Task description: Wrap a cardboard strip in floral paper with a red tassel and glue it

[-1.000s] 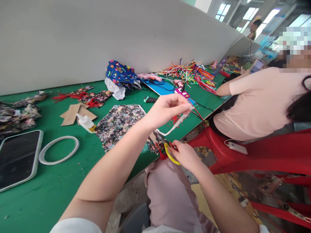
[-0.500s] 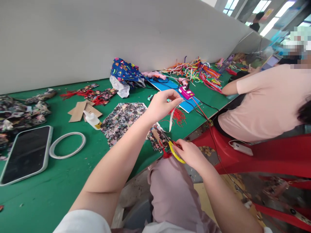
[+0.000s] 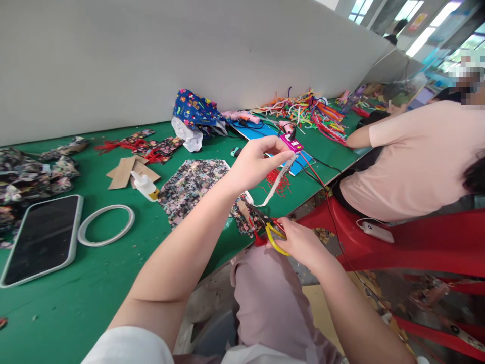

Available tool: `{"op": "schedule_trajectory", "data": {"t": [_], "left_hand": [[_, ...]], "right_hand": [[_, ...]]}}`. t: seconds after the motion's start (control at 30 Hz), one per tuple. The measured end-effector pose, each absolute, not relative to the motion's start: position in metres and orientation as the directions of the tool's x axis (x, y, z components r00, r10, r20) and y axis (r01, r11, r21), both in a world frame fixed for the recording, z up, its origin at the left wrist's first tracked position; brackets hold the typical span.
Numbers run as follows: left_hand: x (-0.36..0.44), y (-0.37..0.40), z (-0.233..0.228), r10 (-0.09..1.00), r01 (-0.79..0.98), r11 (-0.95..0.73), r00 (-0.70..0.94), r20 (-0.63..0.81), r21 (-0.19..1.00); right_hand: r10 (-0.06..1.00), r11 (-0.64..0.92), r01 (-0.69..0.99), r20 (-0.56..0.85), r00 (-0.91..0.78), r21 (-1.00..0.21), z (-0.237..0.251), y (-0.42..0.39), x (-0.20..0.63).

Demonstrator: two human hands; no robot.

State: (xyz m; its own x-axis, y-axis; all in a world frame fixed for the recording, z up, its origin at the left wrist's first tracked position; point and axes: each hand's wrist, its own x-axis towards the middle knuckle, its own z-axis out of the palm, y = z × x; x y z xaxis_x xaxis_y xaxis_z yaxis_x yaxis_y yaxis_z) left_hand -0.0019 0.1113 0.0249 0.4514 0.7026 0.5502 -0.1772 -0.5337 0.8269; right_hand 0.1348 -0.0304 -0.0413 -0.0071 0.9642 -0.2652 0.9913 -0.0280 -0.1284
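Note:
My left hand (image 3: 261,161) pinches the upper end of a narrow white strip (image 3: 276,187), which hangs and curves down toward the table edge. In my right hand (image 3: 299,240) are yellow-handled scissors (image 3: 273,237), their dark blades pointing at a small piece of floral fabric (image 3: 242,222) with a brown card piece and a red tassel (image 3: 259,239) by the edge. Under my left forearm lies a larger dark floral cloth (image 3: 195,184). Red threads (image 3: 278,182) rest on the table behind the strip.
On the green table (image 3: 113,283) are a phone (image 3: 43,237), a white tape ring (image 3: 106,226), a glue bottle (image 3: 144,186) and brown card pieces (image 3: 131,172). Behind sit a magenta power adapter (image 3: 291,143) and colourful cords (image 3: 303,108). A person (image 3: 417,156) sits at the right by a red chair (image 3: 379,242).
My left hand has moved slightly right, and more of the white strip shows, pulled out to the right. The scissors' handles have spread apart a little in my right hand.

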Motion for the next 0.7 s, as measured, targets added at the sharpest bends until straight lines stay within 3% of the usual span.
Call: {"op": "schedule_trajectory", "data": {"t": [0.37,0.7], "left_hand": [[-0.004,0.097,0.037,0.686,-0.319,-0.447,0.477,0.549,0.836],[-0.006,0.094,0.041,0.686,-0.337,-0.418,0.492,0.537,0.843]], "right_hand": [[0.963,0.012,0.997,-0.266,-0.034,-0.082,-0.043,-0.028,0.135],[0.968,-0.094,0.994,-0.238,0.079,-0.053,-0.044,-0.015,0.125]]}}
